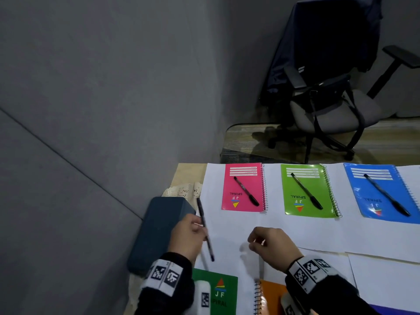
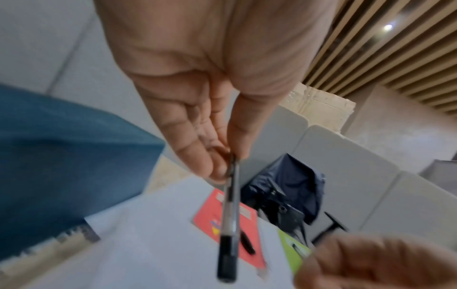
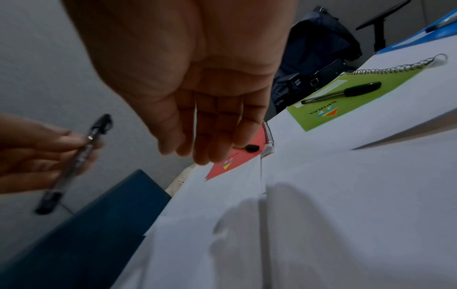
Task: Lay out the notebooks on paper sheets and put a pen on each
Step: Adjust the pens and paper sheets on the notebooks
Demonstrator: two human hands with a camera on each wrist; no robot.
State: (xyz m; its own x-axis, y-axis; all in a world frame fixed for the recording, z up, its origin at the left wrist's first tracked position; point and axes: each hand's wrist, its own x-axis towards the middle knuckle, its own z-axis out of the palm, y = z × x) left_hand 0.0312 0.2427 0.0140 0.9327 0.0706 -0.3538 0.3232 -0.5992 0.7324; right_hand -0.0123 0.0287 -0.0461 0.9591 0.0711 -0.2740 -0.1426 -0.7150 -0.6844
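white sheets [image 1: 284, 226] over a table, grey wall [image 1: 91, 87] at left, chair [image 1: 329, 92] behind. pink [image 1: 243, 187], green [image 1: 306, 192] and blue [image 1: 381, 192] notebooks in a row on sheets, a black pen on each. left hand [image 1: 186, 235] pinching a pen [image 1: 205, 228] above the sheet edge. right hand [image 1: 272, 246] loosely curled, holding nothing.

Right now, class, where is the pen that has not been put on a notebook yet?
In the head view it is in the left hand: the pen is pinched above the paper's left edge, beside the dark blue box, near of the pink notebook.
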